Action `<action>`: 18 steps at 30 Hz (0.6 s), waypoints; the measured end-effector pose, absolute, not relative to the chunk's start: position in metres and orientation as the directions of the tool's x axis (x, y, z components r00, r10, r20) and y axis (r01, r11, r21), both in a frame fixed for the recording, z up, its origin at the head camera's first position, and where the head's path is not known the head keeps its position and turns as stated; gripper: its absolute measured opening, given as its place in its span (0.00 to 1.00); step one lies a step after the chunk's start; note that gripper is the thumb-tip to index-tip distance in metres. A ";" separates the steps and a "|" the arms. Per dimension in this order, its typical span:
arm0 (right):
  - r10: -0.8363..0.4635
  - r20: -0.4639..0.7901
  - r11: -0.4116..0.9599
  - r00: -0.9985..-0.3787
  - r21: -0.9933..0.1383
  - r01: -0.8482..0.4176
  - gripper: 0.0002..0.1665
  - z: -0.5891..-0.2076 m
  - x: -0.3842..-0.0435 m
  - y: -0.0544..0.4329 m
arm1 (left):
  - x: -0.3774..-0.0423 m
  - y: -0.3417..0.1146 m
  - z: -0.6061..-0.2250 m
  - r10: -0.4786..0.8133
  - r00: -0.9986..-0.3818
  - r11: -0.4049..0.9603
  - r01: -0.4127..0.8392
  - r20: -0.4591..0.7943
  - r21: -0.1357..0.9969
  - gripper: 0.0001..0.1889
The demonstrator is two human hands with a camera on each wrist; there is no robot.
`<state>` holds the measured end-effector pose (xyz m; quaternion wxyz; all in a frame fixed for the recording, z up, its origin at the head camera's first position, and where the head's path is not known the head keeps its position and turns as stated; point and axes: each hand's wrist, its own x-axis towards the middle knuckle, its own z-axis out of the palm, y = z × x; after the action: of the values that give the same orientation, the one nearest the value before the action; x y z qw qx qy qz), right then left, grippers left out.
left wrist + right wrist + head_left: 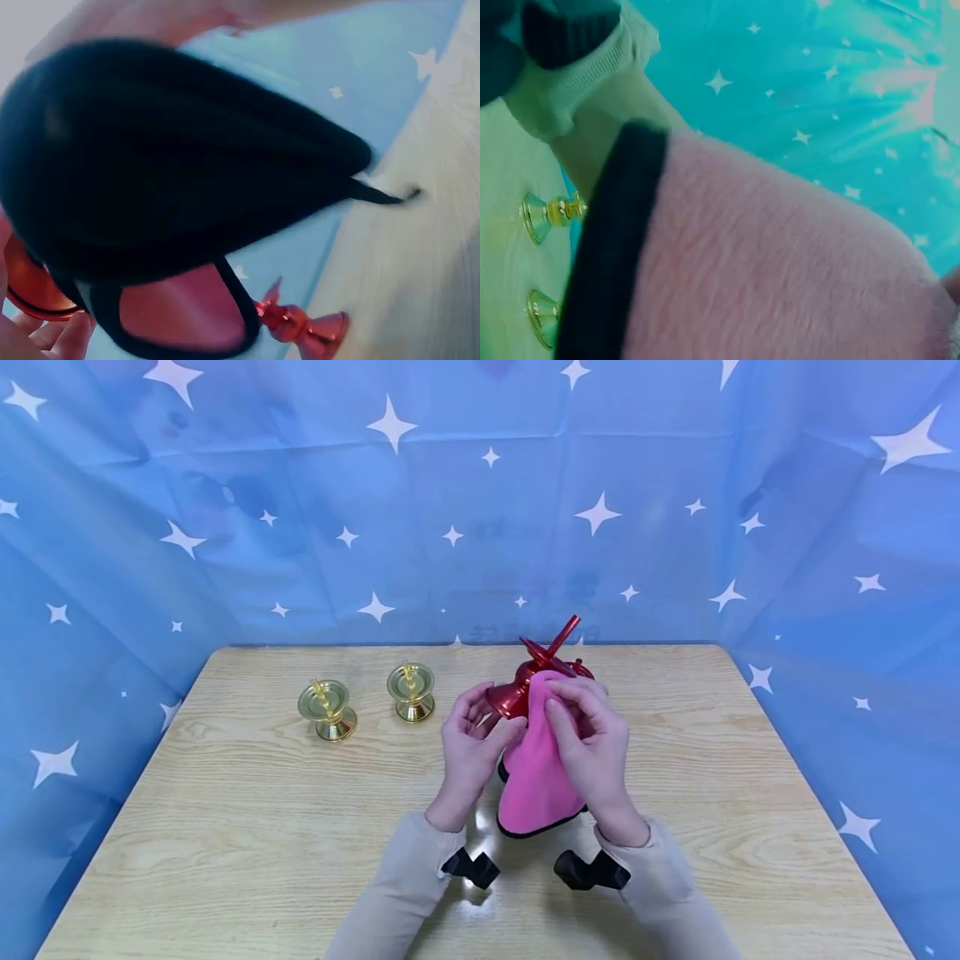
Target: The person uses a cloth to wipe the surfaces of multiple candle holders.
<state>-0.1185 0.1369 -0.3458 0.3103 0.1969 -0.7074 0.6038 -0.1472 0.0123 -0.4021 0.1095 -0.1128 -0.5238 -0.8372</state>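
Observation:
My left hand [467,745] grips a shiny red candle holder [512,695] by its flared base, tilting it on its side over the table. My right hand [597,750] pinches a pink cloth [534,789] with black edging against the holder's middle. The cloth hangs down between the two hands and hides part of the holder. In the left wrist view, the cloth's dark side [165,157] blocks much of the scene. Pink fuzzy cloth [780,255] fills most of the right wrist view, hiding the right fingers.
Two gold candle holders [327,710] [411,692] stand at the table's back left. Another red candle holder [311,330] stands behind the hands, mostly hidden in the head view. A blue curtain [465,568] with white stars hangs behind the wooden table [225,860].

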 end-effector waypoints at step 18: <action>-0.034 0.804 0.407 -0.594 -0.532 -0.743 0.12 -0.356 -0.132 0.143 | -0.144 0.010 -0.397 -0.105 -0.970 -0.555 0.241 0.220 0.796 0.31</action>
<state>-0.1317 0.1427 -0.3557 0.3695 0.2578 -0.7531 0.4795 -0.1440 0.0104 -0.3966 0.0983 -0.0735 -0.4612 -0.8788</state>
